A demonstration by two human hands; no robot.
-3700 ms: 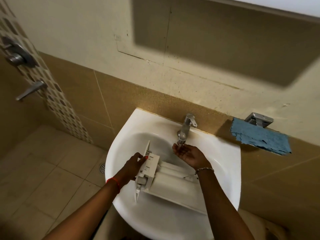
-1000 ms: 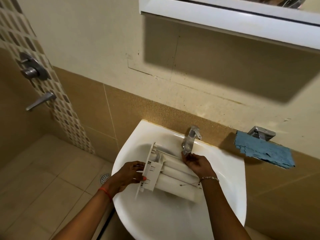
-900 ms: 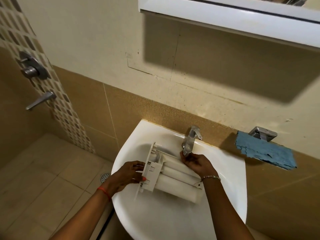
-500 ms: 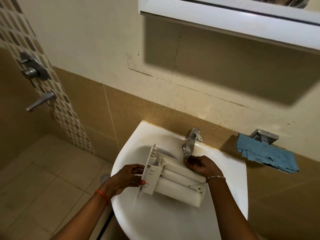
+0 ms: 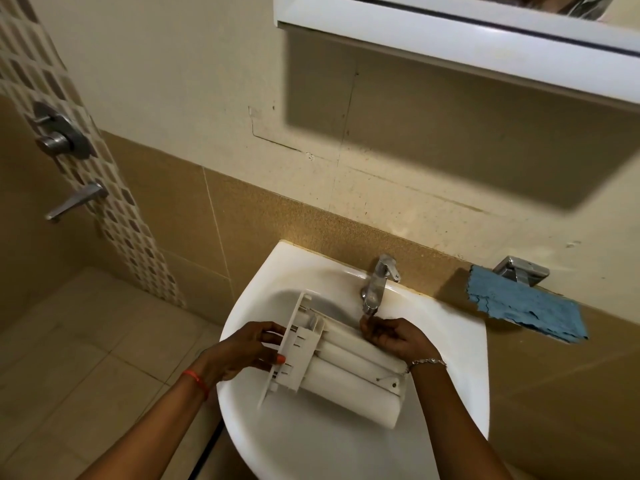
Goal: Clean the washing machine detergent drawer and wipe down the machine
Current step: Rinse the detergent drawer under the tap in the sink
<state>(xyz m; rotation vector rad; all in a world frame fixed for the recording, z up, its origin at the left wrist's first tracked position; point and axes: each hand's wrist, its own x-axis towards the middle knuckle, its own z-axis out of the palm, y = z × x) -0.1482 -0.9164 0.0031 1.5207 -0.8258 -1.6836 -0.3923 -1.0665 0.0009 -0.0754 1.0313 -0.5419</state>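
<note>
A white plastic detergent drawer lies across the bowl of a white ceramic wall sink, underside up, its ribbed front panel to the left. The left hand holds that panel end, its grip wrapped round the edge with the thumb below. The right hand sits on the drawer's far edge, directly beneath the spout of a chrome lever tap, its grip curled over the edge. A frayed blue cloth hangs from a chrome wall holder, right of the sink.
</note>
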